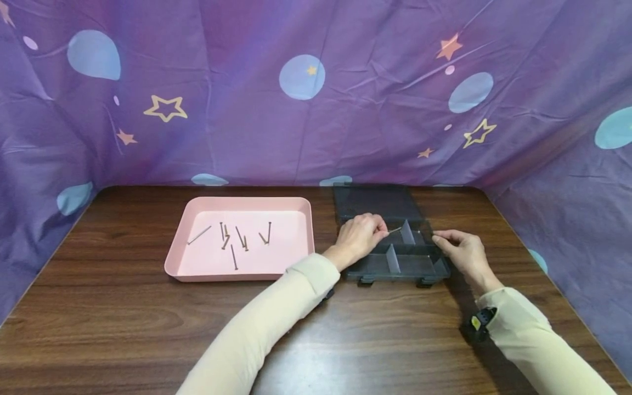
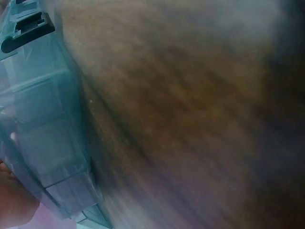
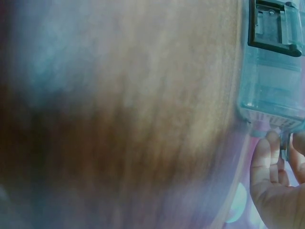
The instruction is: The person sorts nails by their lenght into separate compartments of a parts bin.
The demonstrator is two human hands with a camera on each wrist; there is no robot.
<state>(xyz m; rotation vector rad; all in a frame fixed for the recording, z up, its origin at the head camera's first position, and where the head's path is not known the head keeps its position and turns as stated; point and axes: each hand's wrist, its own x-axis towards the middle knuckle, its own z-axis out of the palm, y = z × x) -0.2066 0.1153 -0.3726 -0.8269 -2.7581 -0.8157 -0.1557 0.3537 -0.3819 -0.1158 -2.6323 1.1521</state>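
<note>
My left hand [image 1: 360, 235] reaches over a dark see-through compartment box [image 1: 367, 265] and pinches a thin screw [image 1: 395, 230] between thumb and fingertips, above a rear compartment. At the box's right side my right hand [image 1: 463, 253] pinches its edge with thumb and fingers; the right wrist view shows the fingers [image 3: 272, 152] at a thin grey part by the box corner. Left of the box, several loose nails and screws [image 1: 234, 257] lie spread in a pink tray [image 1: 239, 277]. The left wrist view shows only part of the left hand [image 2: 16, 200], and the screw is hidden there.
The box's lid [image 1: 377, 200] lies folded back behind it. Two latches [image 1: 366, 281] stick out at its front. Pale dividers [image 1: 392, 259] split the inside. A purple patterned cloth [image 1: 247, 137] hangs behind and beside the brown wooden table [image 1: 148, 329].
</note>
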